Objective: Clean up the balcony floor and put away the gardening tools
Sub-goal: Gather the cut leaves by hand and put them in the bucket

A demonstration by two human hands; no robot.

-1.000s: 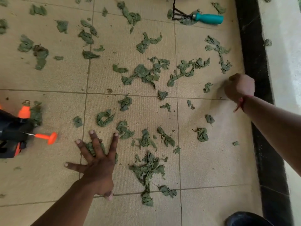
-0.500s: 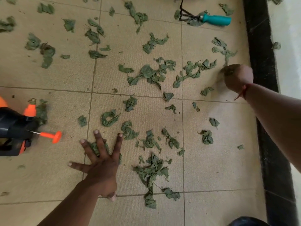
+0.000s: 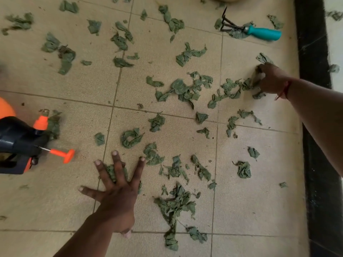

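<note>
Your right hand [image 3: 272, 79] has reached farther out, and its fingers [image 3: 263, 69] now curl onto the leaves [image 3: 232, 88] by the dark border [image 3: 313, 52]; gathering, I judge, has started. Your left hand [image 3: 118, 193] stays flat, fingers spread, on leaves. The hand rake [image 3: 259, 32] lies untouched beyond.

Rake [image 3: 250, 29] far behind leaves [image 3: 185, 88]

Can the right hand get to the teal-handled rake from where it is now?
Probably yes: only bare tile and loose leaves lie between the right hand and the rake, though it grips leaves and must stretch farther.
</note>
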